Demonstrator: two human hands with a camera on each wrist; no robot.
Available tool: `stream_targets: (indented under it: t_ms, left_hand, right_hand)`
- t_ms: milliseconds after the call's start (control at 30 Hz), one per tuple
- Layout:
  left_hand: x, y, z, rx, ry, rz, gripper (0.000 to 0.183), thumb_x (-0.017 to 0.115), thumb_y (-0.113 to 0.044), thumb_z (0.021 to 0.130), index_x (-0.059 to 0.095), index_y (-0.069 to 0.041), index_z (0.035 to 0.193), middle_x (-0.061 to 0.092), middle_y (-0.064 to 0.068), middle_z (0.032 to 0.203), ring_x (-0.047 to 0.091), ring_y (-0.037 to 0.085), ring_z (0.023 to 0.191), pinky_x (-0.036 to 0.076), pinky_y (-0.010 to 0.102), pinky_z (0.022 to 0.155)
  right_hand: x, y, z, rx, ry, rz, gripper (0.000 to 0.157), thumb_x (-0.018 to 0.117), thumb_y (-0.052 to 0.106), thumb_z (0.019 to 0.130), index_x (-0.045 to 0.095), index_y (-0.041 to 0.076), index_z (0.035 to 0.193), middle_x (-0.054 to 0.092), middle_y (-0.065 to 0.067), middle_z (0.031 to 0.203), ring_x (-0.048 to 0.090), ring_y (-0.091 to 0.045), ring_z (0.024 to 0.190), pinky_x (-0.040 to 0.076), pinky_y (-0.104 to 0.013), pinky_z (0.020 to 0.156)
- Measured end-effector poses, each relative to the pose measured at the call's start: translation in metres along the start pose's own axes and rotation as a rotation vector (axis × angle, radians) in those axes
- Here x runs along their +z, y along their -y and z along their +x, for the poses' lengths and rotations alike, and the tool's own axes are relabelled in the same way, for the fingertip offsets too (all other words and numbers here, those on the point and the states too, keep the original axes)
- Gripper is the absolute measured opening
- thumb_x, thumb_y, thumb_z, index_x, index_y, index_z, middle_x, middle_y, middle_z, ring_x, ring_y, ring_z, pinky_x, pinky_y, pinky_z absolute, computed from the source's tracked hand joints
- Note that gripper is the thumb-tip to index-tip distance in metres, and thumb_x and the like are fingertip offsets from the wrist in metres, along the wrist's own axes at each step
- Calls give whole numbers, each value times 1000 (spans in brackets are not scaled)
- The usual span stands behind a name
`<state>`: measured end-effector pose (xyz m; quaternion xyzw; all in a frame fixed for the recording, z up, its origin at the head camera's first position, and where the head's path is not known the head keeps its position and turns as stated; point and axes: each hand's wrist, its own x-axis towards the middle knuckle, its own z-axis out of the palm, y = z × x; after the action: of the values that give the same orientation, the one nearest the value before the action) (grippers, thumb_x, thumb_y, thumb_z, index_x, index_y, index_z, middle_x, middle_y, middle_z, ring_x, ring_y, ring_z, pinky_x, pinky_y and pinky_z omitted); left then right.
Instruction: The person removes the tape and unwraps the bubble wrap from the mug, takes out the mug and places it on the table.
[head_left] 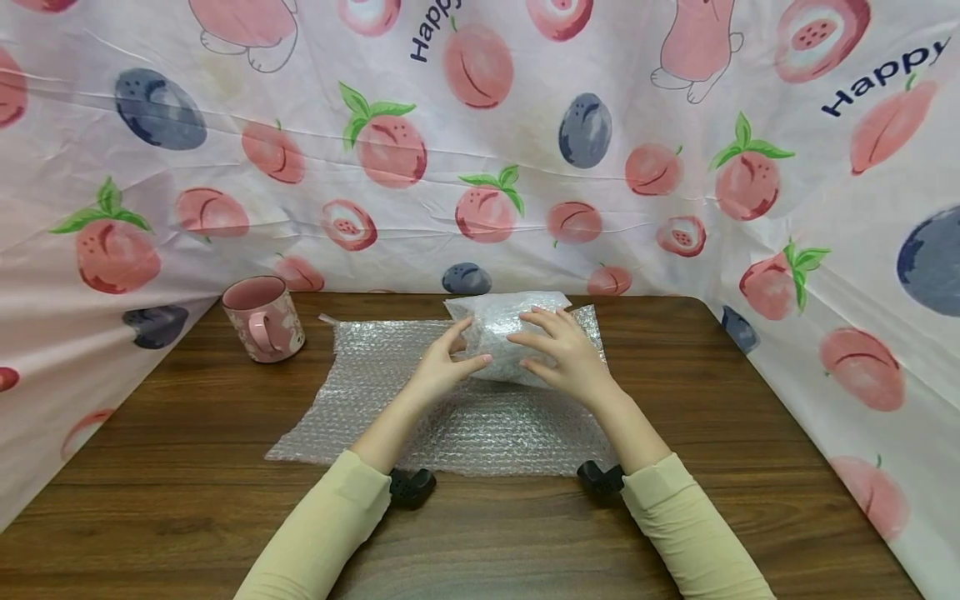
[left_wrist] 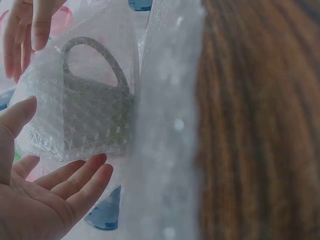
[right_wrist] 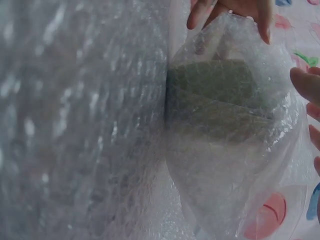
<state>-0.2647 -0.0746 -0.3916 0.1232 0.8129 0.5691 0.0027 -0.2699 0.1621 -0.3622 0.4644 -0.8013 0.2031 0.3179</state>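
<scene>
A greenish mug (left_wrist: 95, 112) shows through the layers of a bubble-wrapped bundle (head_left: 497, 333), its looped handle (left_wrist: 85, 40) visible in the left wrist view. The bundle sits at the back of a flat bubble wrap sheet (head_left: 495, 433). My left hand (head_left: 441, 364) is at the bundle's left side, thumb and fingers spread apart, fingertips right by the wrap. Opposite it, my right hand (head_left: 567, 353) hovers around the right side with loosely bent, spread fingers. Neither hand grips the bundle in the wrist views.
A pink patterned mug (head_left: 262, 321) stands at the back left of the brown wooden table (head_left: 180, 467). Behind and on both sides hangs a fruit-print cloth (head_left: 525, 167). Black wrist devices (head_left: 411, 488) sit under the sleeves, above the table's front part.
</scene>
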Motion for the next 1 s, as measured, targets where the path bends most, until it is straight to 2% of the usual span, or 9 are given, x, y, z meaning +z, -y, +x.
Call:
stream_targets:
  t_ms: [167,367,600,767,1000]
  left_hand:
    - [0,1,-1,-1,-8,-1,81,72,-31,87,26,-21,153,34,27,145,45,45,123,46,56,90]
    - [1,3,-1,7,-19,6,79,72,-33,87,29,-25,152,38,25,143,48,43,122,47,53,89]
    - [0,5,0,-5,-15,-3,77,72,-33,87,29,-27,151,38,24,143,49,42,121,48,52,88]
    - [-1,6,1,7,-3,-19,78,72,-33,87,29,-26,152,37,26,143,49,43,120,48,51,88]
    - [-1,5,0,-3,5,-17,77,71,-31,88,29,-25,152,37,26,143,51,42,119,49,51,88]
  right_hand:
    - [0,0,3,-46,73,-74,46,82,11,74,69,17,118,54,-15,132,42,-35,129,24,-52,109]
    - [-3,-2,10,-124,121,-134,47,82,9,74,70,20,118,54,-15,133,45,-37,126,33,-53,103]
    - [-5,-3,13,-159,190,-227,47,80,11,78,69,25,121,53,-12,135,45,-34,126,36,-51,102]
    - [-6,-1,14,-171,201,-255,46,81,11,77,70,27,119,54,-12,133,47,-35,123,40,-50,98]
    - [-5,-2,16,-199,195,-224,44,83,9,74,71,24,114,56,-13,130,50,-33,120,40,-46,100]
